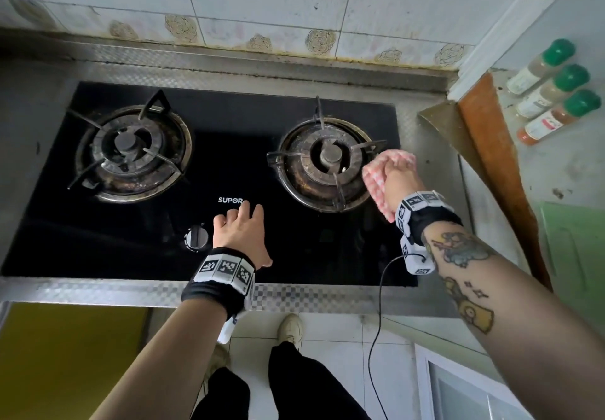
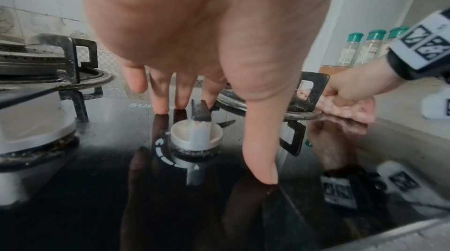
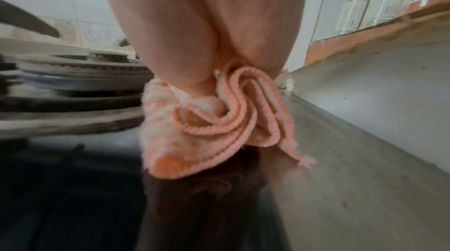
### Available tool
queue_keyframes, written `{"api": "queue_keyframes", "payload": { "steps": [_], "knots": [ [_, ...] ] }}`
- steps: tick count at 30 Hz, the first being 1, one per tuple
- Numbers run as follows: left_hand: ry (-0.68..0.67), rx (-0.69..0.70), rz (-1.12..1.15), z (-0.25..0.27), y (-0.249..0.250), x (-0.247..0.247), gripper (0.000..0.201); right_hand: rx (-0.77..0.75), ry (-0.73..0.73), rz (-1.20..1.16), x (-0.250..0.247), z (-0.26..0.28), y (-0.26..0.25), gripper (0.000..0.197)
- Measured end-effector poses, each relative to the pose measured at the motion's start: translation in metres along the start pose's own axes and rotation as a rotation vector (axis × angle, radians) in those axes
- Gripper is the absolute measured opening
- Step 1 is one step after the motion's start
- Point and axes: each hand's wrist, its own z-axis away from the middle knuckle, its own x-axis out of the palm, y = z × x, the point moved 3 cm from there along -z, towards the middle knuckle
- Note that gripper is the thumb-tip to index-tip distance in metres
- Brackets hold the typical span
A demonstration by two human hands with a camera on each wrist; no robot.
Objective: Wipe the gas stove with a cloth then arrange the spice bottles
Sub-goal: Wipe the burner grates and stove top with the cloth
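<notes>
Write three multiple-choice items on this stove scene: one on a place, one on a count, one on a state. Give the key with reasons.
1. Where is the cloth?
A. on the left burner
B. in the right hand, beside the right burner
C. on the shelf by the bottles

2. How many green-capped spice bottles stand on the ledge at the right?
A. one
B. five
C. three

3. How is the left hand?
A. fingers spread, tips on the black stove top
B. gripping the knob
C. holding a bottle

Key:
1 B: the head view shows the pink checked cloth bunched in the right hand at the burner's right edge.
2 C: three green caps show in a row in the head view.
3 A: the left wrist view shows straight fingers touching the glass around the knob, not grasping it.
</notes>
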Motion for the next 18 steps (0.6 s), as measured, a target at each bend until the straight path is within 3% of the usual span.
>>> {"api": "queue_keyframes", "payload": {
  "steps": [6, 12, 18],
  "knots": [
    [-0.012, -0.032, -0.144, -0.005, 0.009, -0.001, 0.104, -0.181, 0.038, 0.005, -0.027, -0.031, 0.000, 0.051],
    [-0.011, -0.037, -0.200, -0.005, 0.019, -0.009, 0.084, -0.203, -0.013, 0.073, -0.043, -0.047, 0.001, 0.045],
    [-0.020, -0.038, -0.217, -0.004, 0.021, -0.012, 0.083, -0.248, -0.104, 0.140, -0.061, -0.069, 0.005, 0.036]
  ]
}}
